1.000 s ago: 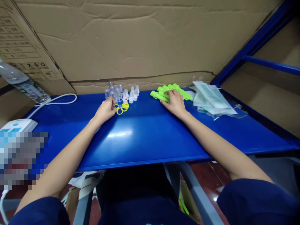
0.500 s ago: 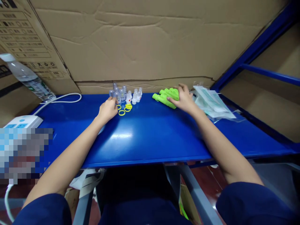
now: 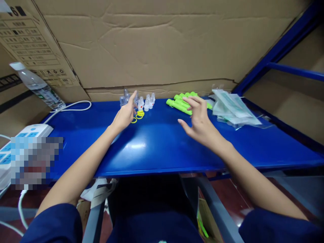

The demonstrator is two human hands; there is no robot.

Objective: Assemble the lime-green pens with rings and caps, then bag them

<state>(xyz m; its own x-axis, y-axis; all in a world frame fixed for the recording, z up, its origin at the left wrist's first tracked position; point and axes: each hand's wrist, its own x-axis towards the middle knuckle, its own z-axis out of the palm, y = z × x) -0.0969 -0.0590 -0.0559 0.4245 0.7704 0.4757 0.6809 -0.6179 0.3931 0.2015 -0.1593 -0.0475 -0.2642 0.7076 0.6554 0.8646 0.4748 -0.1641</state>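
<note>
My left hand [image 3: 124, 115] is over the yellow rings [image 3: 139, 115], its index finger stretched out and nothing visible in its grasp; it hides part of the rings and of the clear plastic caps [image 3: 124, 100] behind it. Several small white pieces with clear domed tops [image 3: 146, 105], some with a red dot, stand just right of the caps. Apart from these, a row of bright green tubes [image 3: 179, 104] lies on the blue table [image 3: 152, 148]. My right hand [image 3: 199, 123] hovers in front of their right end, thumb and fingers spread, holding nothing.
Clear packets with pale green-white contents [image 3: 234, 108] lie at the right. At the left are a leaning water bottle [image 3: 42, 87], a white cable [image 3: 76, 107] and a power strip [image 3: 42, 130]. A cardboard wall [image 3: 152, 50] closes off the back; a blue frame [image 3: 273, 50] rises at the right.
My right hand has drawn back from the green tubes toward me, and its fingers have spread. My left hand has shifted right over the rings, its index finger now straightened. The camera view has shifted slightly.
</note>
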